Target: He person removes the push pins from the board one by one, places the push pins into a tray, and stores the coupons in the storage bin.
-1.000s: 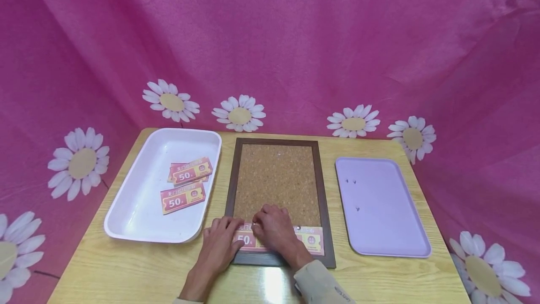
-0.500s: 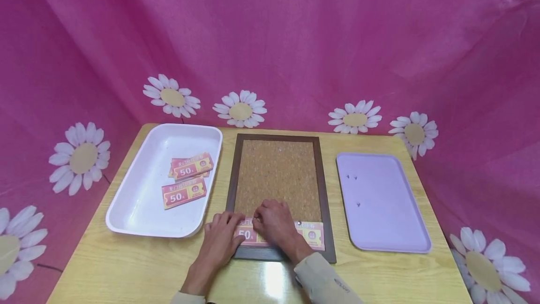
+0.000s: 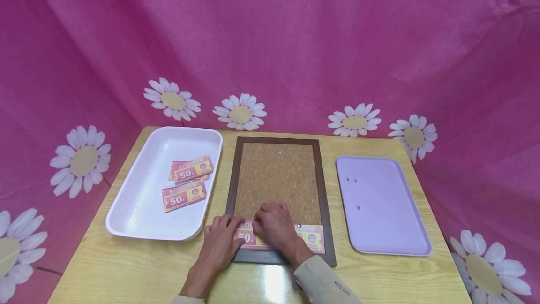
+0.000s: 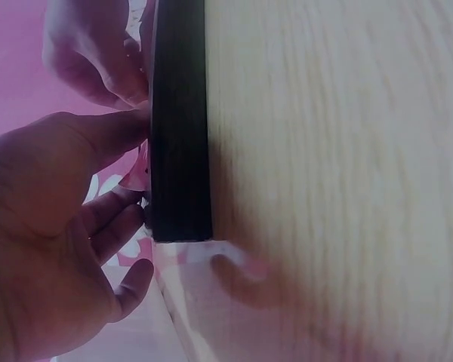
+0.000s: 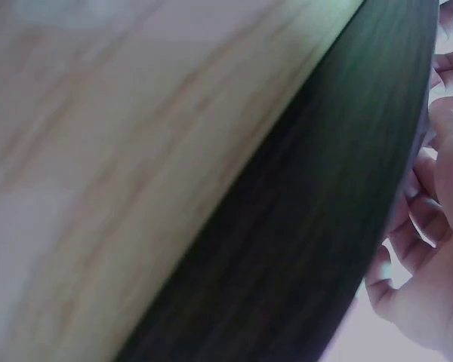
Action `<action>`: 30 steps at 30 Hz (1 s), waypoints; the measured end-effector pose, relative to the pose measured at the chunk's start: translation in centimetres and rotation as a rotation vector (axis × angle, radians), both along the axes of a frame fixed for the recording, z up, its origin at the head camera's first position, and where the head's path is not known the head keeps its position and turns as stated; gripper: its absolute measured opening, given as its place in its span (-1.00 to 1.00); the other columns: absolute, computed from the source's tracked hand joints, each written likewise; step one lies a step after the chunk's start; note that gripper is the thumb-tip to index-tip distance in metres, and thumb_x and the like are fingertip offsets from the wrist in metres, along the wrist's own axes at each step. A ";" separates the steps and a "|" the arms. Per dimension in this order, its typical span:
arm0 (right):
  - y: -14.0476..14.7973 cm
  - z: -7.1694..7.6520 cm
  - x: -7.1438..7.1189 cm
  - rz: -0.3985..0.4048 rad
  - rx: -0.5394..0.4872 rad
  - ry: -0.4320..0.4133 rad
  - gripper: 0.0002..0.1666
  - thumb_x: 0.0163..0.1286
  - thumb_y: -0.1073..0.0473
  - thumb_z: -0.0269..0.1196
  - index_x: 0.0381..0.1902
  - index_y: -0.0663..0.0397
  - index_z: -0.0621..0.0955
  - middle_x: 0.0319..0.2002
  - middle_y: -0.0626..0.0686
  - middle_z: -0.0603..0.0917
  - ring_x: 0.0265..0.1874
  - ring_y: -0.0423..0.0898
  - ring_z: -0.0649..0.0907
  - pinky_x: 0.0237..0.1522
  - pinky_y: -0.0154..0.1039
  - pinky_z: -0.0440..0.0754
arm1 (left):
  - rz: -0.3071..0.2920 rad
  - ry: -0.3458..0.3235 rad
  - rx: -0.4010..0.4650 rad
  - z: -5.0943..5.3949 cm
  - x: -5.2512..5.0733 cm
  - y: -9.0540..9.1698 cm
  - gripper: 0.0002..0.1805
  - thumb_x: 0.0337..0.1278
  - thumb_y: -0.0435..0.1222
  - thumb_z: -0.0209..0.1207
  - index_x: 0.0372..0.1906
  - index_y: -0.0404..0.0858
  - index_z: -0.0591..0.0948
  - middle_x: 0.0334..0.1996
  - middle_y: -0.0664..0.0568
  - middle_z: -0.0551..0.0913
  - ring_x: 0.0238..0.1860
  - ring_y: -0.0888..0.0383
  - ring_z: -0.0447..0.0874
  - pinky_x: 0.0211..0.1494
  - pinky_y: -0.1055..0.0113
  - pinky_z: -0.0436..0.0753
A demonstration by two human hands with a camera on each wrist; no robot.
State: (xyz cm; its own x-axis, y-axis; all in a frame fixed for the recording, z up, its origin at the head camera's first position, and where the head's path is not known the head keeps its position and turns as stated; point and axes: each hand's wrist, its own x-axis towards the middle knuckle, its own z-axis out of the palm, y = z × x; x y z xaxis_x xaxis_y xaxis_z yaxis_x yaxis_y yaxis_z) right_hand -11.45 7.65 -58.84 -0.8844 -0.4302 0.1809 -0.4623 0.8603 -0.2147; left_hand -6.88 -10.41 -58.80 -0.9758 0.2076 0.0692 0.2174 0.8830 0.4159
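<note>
Along the lower edge of a framed cork board [image 3: 276,182] lie pink and yellow coupons. My left hand [image 3: 219,237] rests on the board's lower left corner, its fingers and thumb at the end of the left coupon [image 3: 245,237]. My right hand [image 3: 276,228] bends over that coupon, thumb and fingers together at its upper edge, pinching what seems to be a pushpin, mostly hidden. A shiny pushpin [image 3: 299,225] stands at the top of the right coupon [image 3: 312,238]. In the left wrist view, the left fingers [image 4: 117,234] lie spread beside the dark frame [image 4: 180,121].
A white tray [image 3: 139,201] with several coupons [image 3: 184,196] stands to the left. On the right, a purple tray [image 3: 388,215] bears a few small pins [image 3: 358,208]. A pink curtain [image 3: 270,50] with daisies hangs behind the wooden table [image 3: 236,285].
The head view shifts slightly up and down. Both hands stay at the left coupon with almost no visible movement.
</note>
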 end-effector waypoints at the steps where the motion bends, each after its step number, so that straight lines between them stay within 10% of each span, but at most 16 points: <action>1: 0.0 -0.1 0.0 0.003 0.003 0.011 -0.84 0.18 -0.06 0.27 -0.43 -0.20 0.73 -0.44 -0.19 0.59 -0.38 -0.18 0.59 -0.22 -0.16 0.38 | 0.001 -0.002 0.000 0.0 0.0 0.0 -0.49 -0.03 -0.07 0.39 0.10 0.04 0.56 0.00 0.08 0.56 0.01 0.07 0.40 -0.11 0.15 0.31; 30: 0.2 0.2 -0.3 0.047 0.050 -0.040 -0.85 0.22 -0.04 0.24 -0.39 -0.17 0.67 -0.34 -0.16 0.54 -0.33 -0.20 0.51 -0.16 -0.16 0.36 | 0.007 -0.005 0.004 0.4 0.0 0.1 -0.51 -0.04 -0.09 0.39 0.08 0.00 0.58 -0.03 0.07 0.57 -0.01 0.07 0.41 -0.13 0.17 0.25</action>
